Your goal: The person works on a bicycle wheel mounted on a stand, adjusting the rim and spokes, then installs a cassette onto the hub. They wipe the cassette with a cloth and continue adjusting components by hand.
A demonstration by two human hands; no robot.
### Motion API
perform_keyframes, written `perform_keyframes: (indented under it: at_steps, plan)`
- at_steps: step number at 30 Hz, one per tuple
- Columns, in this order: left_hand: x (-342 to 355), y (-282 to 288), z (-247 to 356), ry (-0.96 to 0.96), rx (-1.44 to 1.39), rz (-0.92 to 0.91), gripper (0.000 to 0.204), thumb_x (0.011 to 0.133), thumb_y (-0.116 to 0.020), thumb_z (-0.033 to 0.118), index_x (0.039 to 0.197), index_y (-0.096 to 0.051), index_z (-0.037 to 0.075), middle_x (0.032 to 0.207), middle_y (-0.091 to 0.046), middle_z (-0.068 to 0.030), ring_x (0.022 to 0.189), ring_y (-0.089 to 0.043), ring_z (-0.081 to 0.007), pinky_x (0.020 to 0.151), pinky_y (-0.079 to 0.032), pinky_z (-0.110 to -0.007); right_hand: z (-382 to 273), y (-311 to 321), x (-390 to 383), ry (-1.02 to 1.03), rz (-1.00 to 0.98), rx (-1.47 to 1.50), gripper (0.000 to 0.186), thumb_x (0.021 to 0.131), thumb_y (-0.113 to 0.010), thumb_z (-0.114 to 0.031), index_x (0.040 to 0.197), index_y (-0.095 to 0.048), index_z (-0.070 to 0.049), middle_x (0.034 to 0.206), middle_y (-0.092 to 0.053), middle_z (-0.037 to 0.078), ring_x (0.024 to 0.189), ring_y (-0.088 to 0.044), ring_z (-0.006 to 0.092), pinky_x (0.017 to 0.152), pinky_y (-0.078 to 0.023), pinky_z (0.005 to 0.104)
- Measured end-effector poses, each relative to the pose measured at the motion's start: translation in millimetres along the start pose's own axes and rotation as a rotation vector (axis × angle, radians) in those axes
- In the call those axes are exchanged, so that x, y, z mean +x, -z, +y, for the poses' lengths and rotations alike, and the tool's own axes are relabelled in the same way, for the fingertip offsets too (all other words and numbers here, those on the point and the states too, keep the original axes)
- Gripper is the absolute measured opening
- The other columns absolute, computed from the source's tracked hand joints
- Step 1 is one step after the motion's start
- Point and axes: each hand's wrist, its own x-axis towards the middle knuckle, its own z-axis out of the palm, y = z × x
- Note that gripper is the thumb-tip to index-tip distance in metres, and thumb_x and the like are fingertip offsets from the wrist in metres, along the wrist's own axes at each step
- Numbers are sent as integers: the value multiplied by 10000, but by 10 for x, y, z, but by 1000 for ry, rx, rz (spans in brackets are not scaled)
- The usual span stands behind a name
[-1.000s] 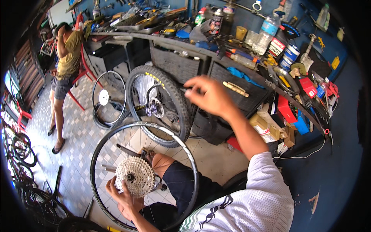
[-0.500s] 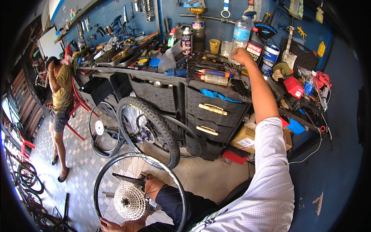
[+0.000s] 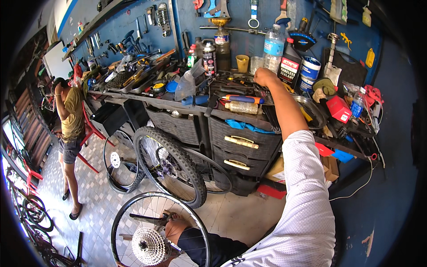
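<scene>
My right hand [image 3: 266, 76] reaches onto the cluttered workbench [image 3: 116, 97], its fingers curled down among small metal tools beside a clear cup [image 3: 256, 63] and below a large plastic water bottle [image 3: 272, 46]; what it holds, if anything, is hidden. At the bottom, a spoked wheel [image 3: 205, 232] with a silver cassette [image 3: 149, 249] leans over my lap. My left hand [image 3: 122, 263] is barely in view at the wheel's lower left, too cut off to show its fingers clearly. A dark sealant bottle [image 3: 288, 66] and blue-white tubs [image 3: 310, 71] stand right of my right hand.
A person [image 3: 70, 133] stands left beside a red chair [image 3: 90, 131]. Bikes [image 3: 33, 209] line the left side. A knobby-tyred wheel [image 3: 195, 187] leans on dark drawers [image 3: 240, 153]. Tools hang on the blue pegboard [image 3: 187, 20]; boxes [image 3: 329, 171] sit under the bench.
My right hand has risen from above the wheels onto the benchtop and moved slightly left. My left hand has left the cassette and dropped toward the lower edge. The view has tilted up toward the bench.
</scene>
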Motion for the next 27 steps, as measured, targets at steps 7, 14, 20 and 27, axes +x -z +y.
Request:
perform_keyframes:
  at_steps: [7,14,20,27]
  plan:
    - [63,-51,35,-17,-17,1,322,951,-716,289,819,-700,-4,751,-651,-181,743,-611,-374,716,-499,-505,116,-114,309,33,-94,-153,516,848,-799,-385,1198,-700,-19,1291,-673,170,1207,-638,331,1003,-529,432]
    - [-9,-58,97,-18,-6,-29,287,952,-712,278,857,-718,7,777,-669,-172,760,-627,-367,733,-504,-503,51,-145,247,36,-75,-34,462,849,-804,-331,1152,-712,4,1226,-694,196,1165,-657,350,982,-540,428]
    - [21,-23,36,-14,2,-62,261,953,-708,268,890,-733,16,800,-685,-165,775,-640,-361,747,-508,-501,25,-98,157,-33,99,11,361,910,-728,-272,1155,-714,-7,1265,-676,193,1175,-650,354,978,-536,439]
    - [-63,-66,-107,188,-64,-264,258,961,-703,244,940,-742,-10,867,-674,-186,838,-632,-347,779,-496,-462,98,369,171,290,277,262,283,899,-744,-301,939,-728,-21,827,-721,161,742,-666,289,726,-508,418]
